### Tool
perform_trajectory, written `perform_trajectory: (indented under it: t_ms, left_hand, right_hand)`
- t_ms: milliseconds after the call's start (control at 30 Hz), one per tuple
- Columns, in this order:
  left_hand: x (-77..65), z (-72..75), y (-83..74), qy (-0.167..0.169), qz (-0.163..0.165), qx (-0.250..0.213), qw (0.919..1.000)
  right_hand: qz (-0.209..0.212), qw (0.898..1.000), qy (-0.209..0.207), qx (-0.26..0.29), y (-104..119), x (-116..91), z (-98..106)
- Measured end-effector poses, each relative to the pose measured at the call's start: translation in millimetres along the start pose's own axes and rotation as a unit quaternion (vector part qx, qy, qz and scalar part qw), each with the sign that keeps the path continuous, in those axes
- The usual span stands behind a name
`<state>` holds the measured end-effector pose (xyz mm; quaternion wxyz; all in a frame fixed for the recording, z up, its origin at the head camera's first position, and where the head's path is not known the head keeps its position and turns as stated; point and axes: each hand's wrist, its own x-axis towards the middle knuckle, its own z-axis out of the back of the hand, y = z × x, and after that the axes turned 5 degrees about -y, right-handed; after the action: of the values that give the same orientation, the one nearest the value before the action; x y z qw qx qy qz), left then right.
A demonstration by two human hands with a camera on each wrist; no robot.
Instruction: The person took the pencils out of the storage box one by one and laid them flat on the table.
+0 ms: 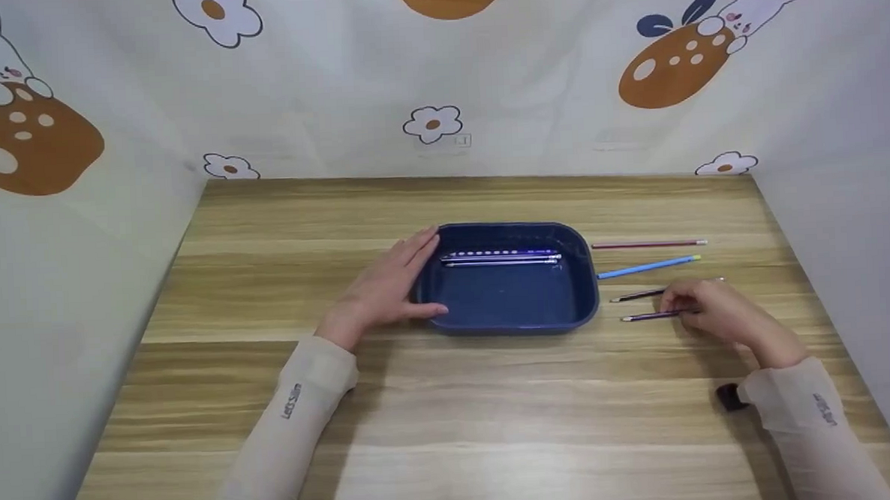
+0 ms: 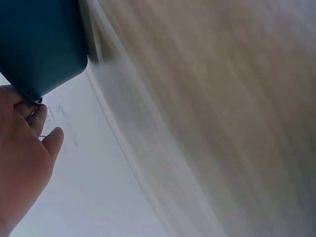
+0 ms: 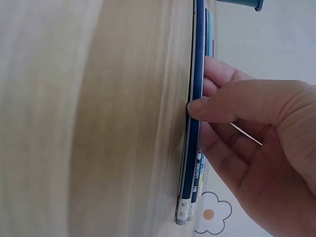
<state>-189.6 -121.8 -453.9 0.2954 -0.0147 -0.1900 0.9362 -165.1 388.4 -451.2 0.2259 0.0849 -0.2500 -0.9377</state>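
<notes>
A dark blue plastic bin [image 1: 507, 307] sits on the wooden table, with several pencils [image 1: 502, 259] lying side by side inside it. My left hand [image 1: 383, 286] rests along the bin's left end, fingers on the rim and thumb at the front corner. To the right of the bin, my right hand [image 1: 714, 309] pinches the nearest dark pencil [image 3: 193, 148] between thumb and fingers, low at the table. Another dark pencil [image 1: 635, 296] lies just behind it, partly hidden by the hand. Farther back are a light blue pencil [image 1: 648, 267] and a red pencil [image 1: 647, 244].
Walls of white cloth [image 1: 333, 97] with rabbit and flower prints enclose the table [image 1: 453, 430] at the back and both sides. A small black object [image 1: 731, 397] shows beside the right sleeve.
</notes>
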Motion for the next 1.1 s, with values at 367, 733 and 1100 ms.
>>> perform_trajectory:
  t_ms: [367,733,1100]
  left_hand:
    - [-0.2,2.6,-0.9,0.001,0.001,-0.001,1.0]
    - [-1.8,1.9,-0.7,-0.003,0.001,0.002,1.0]
    - [-1.8,1.0,0.2,-0.009,-0.005,0.005,0.9999]
  right_hand:
    - [0.021,0.997,-0.03,-0.065,-0.2,5.5,0.1]
    - [0.053,0.995,-0.074,-0.044,-2.4,-2.1,1.1]
    - [0.039,0.996,-0.079,-0.018,3.3,-5.0,10.5]
